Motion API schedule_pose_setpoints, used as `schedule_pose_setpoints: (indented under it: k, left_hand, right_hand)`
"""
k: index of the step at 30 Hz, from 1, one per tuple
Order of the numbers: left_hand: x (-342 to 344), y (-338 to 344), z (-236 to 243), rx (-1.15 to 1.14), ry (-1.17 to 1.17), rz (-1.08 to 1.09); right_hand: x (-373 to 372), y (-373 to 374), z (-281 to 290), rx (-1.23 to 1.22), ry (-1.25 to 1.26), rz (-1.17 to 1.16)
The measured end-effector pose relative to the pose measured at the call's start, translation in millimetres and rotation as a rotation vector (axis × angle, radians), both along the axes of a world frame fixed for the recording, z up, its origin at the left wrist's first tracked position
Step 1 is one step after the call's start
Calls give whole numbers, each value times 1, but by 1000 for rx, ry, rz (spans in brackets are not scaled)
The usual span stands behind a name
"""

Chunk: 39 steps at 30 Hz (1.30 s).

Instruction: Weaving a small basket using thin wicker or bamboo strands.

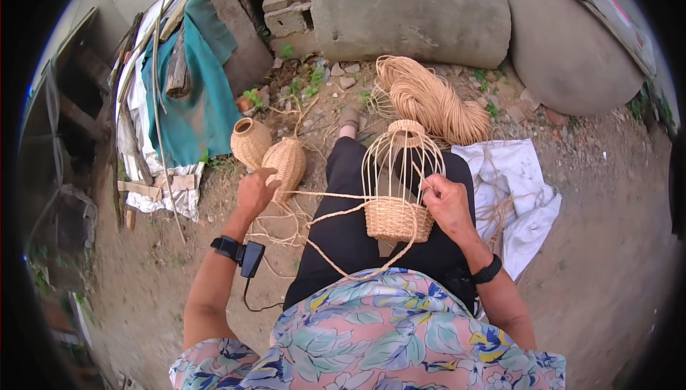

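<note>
Your half-woven basket (398,190) stands upright on your lap, its long axis running from the tightly woven, ribbed bowl at the bottom up to the small woven ring at the top. Between those two, thin pale ribs bow outward like an open cage, still bare of weaving. The woven part is straw-coloured and closely plaited.

Your right hand (446,203) rests against the cage's right side, just above the woven bowl, fingers curled in around the ribs; whether they pinch a strand there is hard to tell. That wrist bends inward, the forearm rising from the lower edge.

A single cane strand (325,195) runs from the basket across to your left hand (255,191), which is held out to the side with its back up, fingers closed over the strand. More of the strand loops down over your dark trousers.

Just beyond your left fingers lie two finished woven vases (269,152), bulbous and narrow-necked, touching each other. Beyond the basket sits a thick coil of cane (433,102) on bare earth, and past your right fingers a crumpled white cloth (516,190).
</note>
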<state>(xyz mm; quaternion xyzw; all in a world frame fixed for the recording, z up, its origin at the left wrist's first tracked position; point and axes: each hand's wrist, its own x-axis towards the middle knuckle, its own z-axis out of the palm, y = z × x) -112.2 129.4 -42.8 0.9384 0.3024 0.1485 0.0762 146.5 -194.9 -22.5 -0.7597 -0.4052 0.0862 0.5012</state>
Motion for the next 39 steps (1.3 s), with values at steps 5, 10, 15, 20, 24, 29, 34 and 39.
schedule_pose_setpoints:
  k: [5,10,15,20,24,29,34,39]
  left_hand:
    - [88,-124,42,-367,-137,-586]
    - [87,-116,41,-305,-156,-497]
    - [-34,20,-30,86,45,140]
    - [-96,62,-21,130,263,415]
    - [11,-26,23,-84,-210,-97]
    - [83,-133,60,-480,-139,-536]
    - [92,-123,48,-395,-222,-499]
    - [-46,27,-48,-194,-105,130]
  right_hand:
    - [4,-1,-8,1,60,20]
    - [5,-5,-6,-32,77,6]
    - [5,-2,-4,41,71,0]
    - [6,-3,-7,49,37,7]
    - [15,-7,-11,-8,120,-10]
    - [20,-11,-12,65,263,31]
    - [24,-14,-5,33,460,52]
    - [25,-18,-9,39,416,39]
